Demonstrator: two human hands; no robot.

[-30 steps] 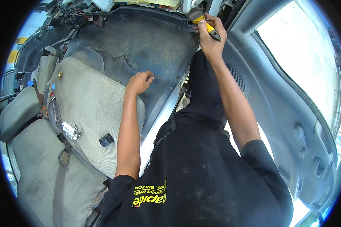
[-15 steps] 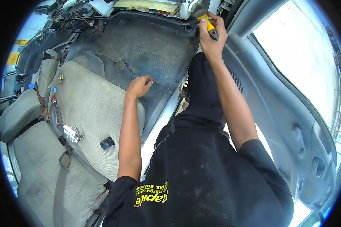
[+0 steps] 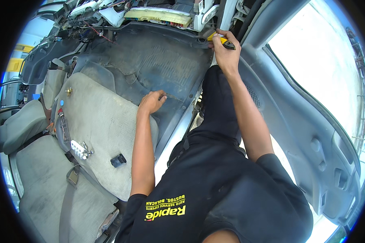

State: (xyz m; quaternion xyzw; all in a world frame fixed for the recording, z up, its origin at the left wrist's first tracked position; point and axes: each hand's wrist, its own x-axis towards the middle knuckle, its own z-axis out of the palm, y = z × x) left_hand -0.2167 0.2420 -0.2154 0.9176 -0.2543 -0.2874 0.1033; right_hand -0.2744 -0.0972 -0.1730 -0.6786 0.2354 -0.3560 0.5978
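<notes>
Right hand (image 3: 226,50) gripping yellow tool (image 3: 222,39) up at the dash edge, beside the door pillar. Left hand (image 3: 152,102) curled, knuckles on the floor mat (image 3: 166,60), just past the seat (image 3: 101,121) front.

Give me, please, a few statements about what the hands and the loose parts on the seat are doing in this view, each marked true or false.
1. The right hand grips a yellow-handled tool up by the exposed dashboard wiring. True.
2. The left hand rests flat on the grey seat cushion. False: it is at the edge of the dark floor mat, fingers pinched at something thin.
3. A small black cylinder lies on the seat cushion. True.
4. The white connector block lies on the floor mat. False: it sits on the seat, left of the black cylinder.
5. The right hand is empty. False: it holds the tool.
</notes>
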